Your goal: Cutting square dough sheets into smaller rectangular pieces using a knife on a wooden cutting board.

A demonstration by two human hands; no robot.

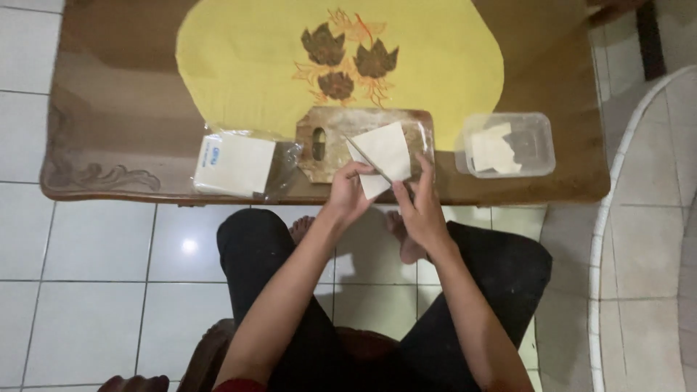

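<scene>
clear wrapper pack (239, 163) (white sheets, seemingly), table's left

A low brown wooden table (109, 109) with carved scrollwork at its near left corner stands on a floor (94, 290) of pale glossy square tiles with dark grout lines. A yellow oval mat (239, 58) printed with brown and orange leaves covers much of the tabletop. A small bright glare of overhead light (189, 247) reflects off one tile, and a curved white rim (617, 189) edges the right side.

Pale square pastry sheet (385, 154), lying flat and turned diamond-wise; its near corner was pinched between both hands' fingertips.
</scene>
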